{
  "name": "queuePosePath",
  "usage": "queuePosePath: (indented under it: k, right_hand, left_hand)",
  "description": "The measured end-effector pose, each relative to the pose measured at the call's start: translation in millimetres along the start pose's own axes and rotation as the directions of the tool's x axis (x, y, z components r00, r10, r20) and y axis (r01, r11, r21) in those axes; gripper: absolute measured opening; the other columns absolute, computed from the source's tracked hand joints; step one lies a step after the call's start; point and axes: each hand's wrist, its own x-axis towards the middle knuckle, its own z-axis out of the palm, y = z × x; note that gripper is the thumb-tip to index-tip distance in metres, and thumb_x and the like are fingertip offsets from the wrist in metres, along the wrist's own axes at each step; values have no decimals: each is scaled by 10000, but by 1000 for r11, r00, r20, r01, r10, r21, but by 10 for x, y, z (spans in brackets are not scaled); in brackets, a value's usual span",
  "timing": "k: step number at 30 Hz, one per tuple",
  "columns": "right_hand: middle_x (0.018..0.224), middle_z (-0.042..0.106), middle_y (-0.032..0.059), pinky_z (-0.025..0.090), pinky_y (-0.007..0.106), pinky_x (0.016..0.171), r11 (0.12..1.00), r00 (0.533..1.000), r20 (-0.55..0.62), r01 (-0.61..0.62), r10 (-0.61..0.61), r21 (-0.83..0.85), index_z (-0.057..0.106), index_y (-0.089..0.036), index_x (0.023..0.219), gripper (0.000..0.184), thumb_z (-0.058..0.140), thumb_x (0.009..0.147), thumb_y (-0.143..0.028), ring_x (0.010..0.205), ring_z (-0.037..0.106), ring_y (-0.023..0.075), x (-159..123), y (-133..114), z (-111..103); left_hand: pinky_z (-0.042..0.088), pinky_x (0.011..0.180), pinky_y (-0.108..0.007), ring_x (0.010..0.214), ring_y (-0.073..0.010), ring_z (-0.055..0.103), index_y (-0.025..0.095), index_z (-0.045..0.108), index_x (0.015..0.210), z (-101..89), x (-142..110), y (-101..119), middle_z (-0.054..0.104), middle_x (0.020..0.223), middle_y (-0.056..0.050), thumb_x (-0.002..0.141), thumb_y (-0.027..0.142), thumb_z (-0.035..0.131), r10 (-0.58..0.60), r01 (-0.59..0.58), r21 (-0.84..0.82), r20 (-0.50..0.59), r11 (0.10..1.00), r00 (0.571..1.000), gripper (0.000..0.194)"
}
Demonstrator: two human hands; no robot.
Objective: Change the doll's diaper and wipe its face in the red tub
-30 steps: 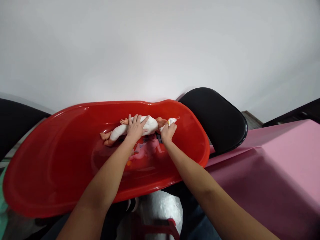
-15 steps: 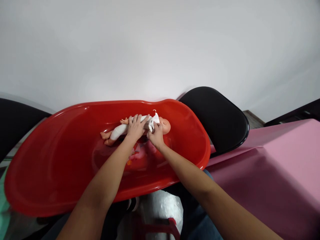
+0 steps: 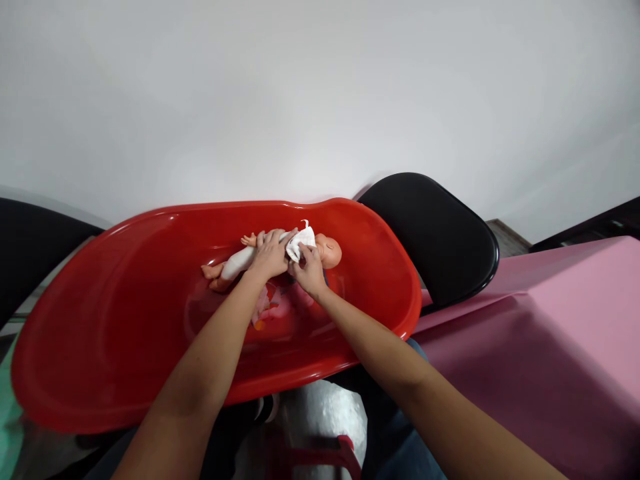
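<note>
Steadying the baby doll (image 3: 329,252) in the central red plastic bathtub (image 3: 95,333), the open left hand (image 3: 270,255) presses across its body while the right hand (image 3: 307,270) pinches a white cloth (image 3: 300,243) against its upper body.

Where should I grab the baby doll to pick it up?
Probably around its slim white body, coming down from above. The baby doll lies face up, so a hand can reach it from the top, and the body looks narrow enough to wrap around. The round head could slip more easily. The person's left hand already rests on that body.
</note>
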Motion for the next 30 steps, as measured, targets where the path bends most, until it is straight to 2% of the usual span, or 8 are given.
queuePosePath:
  k: [6, 10, 14, 19, 21, 26, 28, 30]
  right_hand:
    - [1349, 585, 152, 489, 496, 1139, 1000, 1000, 10, -6, 5, 25, 607, -181, 1450, 558, 610, 893, -204, 1225, 567, 283, 13, -46, -29]
    - [1274, 577, 140, 508, 475, 1116, 998, 998, -11, -66, 66, 5, 623, -178, 1429, 564, 593, 865, -154, 1155, 588, 266, 14, -31, -34]
    - [1337, 489, 154, 529, 439, 1076, 993, 992, -28, -121, 121, -12, 599, -177, 1450, 615, 618, 836, -149, 1129, 588, 253, 17, 9, -50]
    - [1233, 561, 142, 528, 438, 1026, 988, 990, 73, -117, 125, -100, 697, -153, 1154, 329, 666, 829, -191, 1042, 584, 248, 50, 33, -115]
    - [1211, 593, 145, 532, 440, 995, 978, 983, 34, -173, 178, -119, 676, -155, 1119, 260, 623, 873, -223, 1006, 590, 246, 80, 35, -163]
    - [1048, 645, 128, 525, 433, 956, 953, 948, -183, -284, 262, -108, 623, -174, 1037, 172, 560, 920, -282, 980, 600, 268, 171, 67, -252]
    - [968, 647, 98, 532, 407, 902, 952, 942, -184, -297, 280, -74, 610, -184, 1003, 145, 557, 915, -286, 900, 598, 249, 177, 82, -215]
    - [902, 646, 64, 535, 373, 835, 961, 957, -108, -274, 268, -40, 612, -186, 1001, 141, 548, 913, -276, 816, 584, 220, 151, 85, -135]
  left_hand:
    - [225, 1274, -529, 1476, -308, 460, 253, 428, 1675, -25, -8, -79, 545, 1591, -130, 969, 260, 466, 29, -31, -91, -25, 995, 999, 708]
    - [157, 1303, -568, 1563, -347, 359, 223, 392, 1695, 15, -51, -120, 443, 1682, -158, 953, 317, 548, 70, -69, -20, 18, 997, 997, 764]
    - [106, 1309, -624, 1605, -373, 292, 276, 346, 1717, 34, -76, -129, 403, 1716, -142, 955, 362, 610, 74, -76, 39, 32, 996, 997, 811]
    - [129, 1305, -641, 1589, -391, 321, 281, 365, 1710, 21, -69, -117, 407, 1709, -165, 943, 376, 664, 66, -68, 78, 22, 995, 998, 829]
    - [136, 1309, -627, 1580, -381, 338, 277, 361, 1712, 17, -63, -117, 413, 1703, -166, 947, 355, 661, 65, -67, 94, 22, 993, 998, 825]
    - [156, 1307, -617, 1558, -381, 363, 259, 356, 1714, 22, -51, -125, 425, 1690, -167, 952, 364, 661, 72, -74, 97, 18, 993, 997, 827]
    - [169, 1301, -616, 1550, -386, 371, 256, 359, 1713, 29, -49, -130, 427, 1687, -172, 945, 356, 661, 68, -70, 88, 20, 994, 997, 831]
    - [177, 1297, -615, 1550, -386, 373, 269, 364, 1711, 37, -48, -134, 430, 1686, -170, 944, 338, 647, 59, -61, 79, 23, 995, 998, 821]
